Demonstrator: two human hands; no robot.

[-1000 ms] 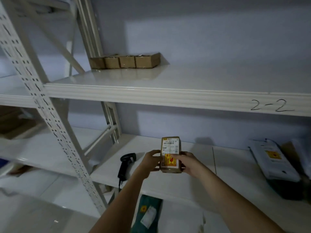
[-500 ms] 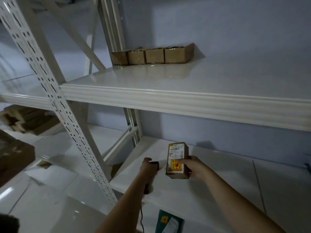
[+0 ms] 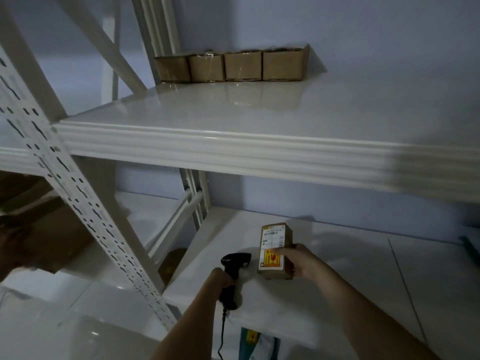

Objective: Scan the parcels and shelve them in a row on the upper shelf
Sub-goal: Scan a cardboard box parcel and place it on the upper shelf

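Above the lower shelf, a small brown parcel was held upright by the right hand, fingers curled round its side and its labelled face turned toward the camera. Just left of the parcel, a black barcode scanner was gripped by its handle in the left hand, its head beside the label. On the upper shelf, well above the parcel, four brown boxes were lined up touching at the back
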